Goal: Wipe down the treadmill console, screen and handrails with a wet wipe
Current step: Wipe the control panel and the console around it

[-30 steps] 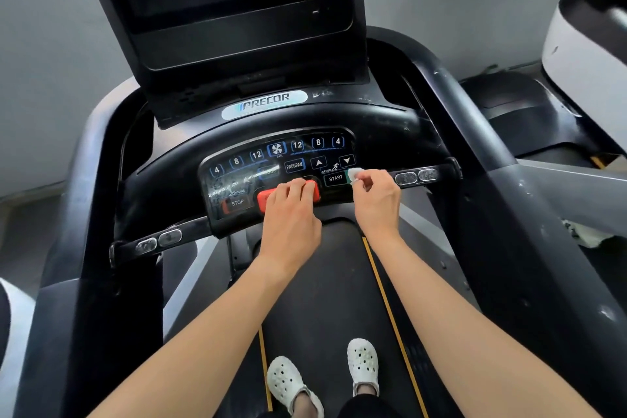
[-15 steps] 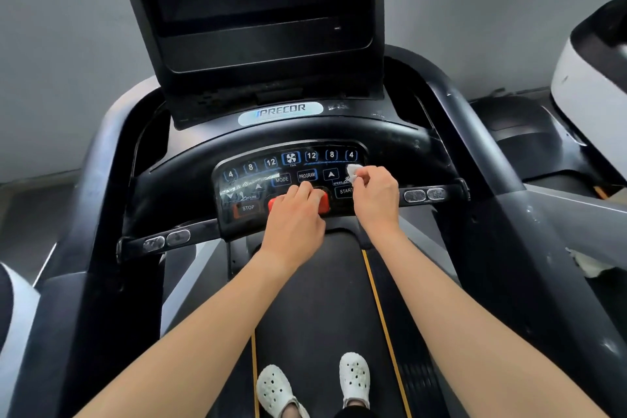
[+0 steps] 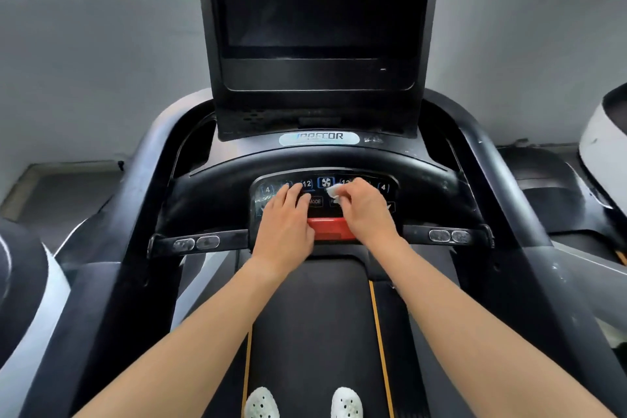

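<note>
Handrail work is not in hand yet: the left handrail [image 3: 142, 187] sits well to the left of the red stop bar [image 3: 330, 228], with no hand on it, and so does the left grip sensor bar [image 3: 200, 243], just left of and level with that bar. Next comes my left hand [image 3: 283, 224], flat at the red bar's left end, fingers straight and spread up over the button panel [image 3: 325, 182], holding nothing. Right above the red bar, the wet wipe [image 3: 334, 191] is bunched small against the panel's upper keys, pinched in the curled fingertips of my right hand [image 3: 366, 210], which covers the bar's right end. Far above the bar stands the dark screen [image 3: 319, 0]. Well to the right of the bar runs the right handrail [image 3: 492, 187].

My worry is the keys. Both hands are pressing on a live-looking panel while the white shoes [image 3: 261, 404] stand on the belt [image 3: 322, 316] below the red bar; a firm push on a speed or start key could set the belt moving. The flat left hand could trigger keys by leaning alone. Such a tightly wadded wipe also covers little, so I could easily leave streaks or missed keys, and squeezing it might drive moisture into the button seams.
</note>
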{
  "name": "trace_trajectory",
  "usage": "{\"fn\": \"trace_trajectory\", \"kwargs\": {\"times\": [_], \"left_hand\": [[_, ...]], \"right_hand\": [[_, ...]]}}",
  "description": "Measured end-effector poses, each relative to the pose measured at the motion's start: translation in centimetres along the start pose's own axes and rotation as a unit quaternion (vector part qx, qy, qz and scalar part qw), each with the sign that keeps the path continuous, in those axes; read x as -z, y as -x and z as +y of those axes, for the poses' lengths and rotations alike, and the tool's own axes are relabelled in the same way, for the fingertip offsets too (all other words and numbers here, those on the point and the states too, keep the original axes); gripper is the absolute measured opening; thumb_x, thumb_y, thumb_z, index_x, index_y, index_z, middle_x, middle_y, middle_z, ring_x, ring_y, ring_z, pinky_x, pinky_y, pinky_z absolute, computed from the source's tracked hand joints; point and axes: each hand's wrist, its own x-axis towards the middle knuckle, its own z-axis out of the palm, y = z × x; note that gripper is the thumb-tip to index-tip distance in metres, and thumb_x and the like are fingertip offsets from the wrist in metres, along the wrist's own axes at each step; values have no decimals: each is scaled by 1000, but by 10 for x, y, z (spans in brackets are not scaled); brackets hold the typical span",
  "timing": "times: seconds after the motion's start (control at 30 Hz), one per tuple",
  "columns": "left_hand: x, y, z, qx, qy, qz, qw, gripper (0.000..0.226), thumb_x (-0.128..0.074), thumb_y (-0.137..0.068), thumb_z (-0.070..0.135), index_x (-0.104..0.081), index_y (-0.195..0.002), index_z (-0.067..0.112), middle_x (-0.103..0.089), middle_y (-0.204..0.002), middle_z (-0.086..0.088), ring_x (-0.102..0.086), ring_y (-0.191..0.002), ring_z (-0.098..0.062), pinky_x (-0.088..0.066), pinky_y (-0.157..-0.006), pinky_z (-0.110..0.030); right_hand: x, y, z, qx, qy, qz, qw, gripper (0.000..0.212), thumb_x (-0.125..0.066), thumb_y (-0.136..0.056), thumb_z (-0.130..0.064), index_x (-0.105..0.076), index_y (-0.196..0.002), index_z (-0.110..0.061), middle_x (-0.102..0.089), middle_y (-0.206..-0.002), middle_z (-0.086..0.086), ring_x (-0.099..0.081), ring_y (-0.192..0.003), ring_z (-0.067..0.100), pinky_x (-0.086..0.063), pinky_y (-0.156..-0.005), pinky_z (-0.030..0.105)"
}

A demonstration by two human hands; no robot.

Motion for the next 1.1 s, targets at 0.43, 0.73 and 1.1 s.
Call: {"fn": "trace_trajectory", "kwargs": {"times": [0.43,0.73,1.1], "left_hand": [[7,-9,1,3,-30,-24,999,63,-62,-81,23,-55,-141,6,-56,-141,-11,-51,-125,-32,-43,-109,-45],[4,-9,0,-7,-39,-27,999,66,-58,-83,23,-49,-146,6,-53,-141,-11,-49,-125,-32,-41,-110,-44],[10,-9,-11,22,2,11,1000,60,-61,-80,23,-58,-138,9,-54,-142,-9,-50,-127,-30,-42,-110,-43]], "right_hand": [[-10,-18,-16,52,53,46,996,18,-58,-97,-6,-72,-108,-9,-62,-89,9,-61,-82,27,-47,-73,35],[13,-25,8,-101,71,101,987,22,-50,-100,-11,-71,-100,-4,-56,-93,9,-59,-83,28,-51,-74,38],[-10,-31,-17,75,83,2,994,22,-60,-95,-5,-76,-108,-10,-56,-90,8,-56,-83,27,-49,-76,37]]}}
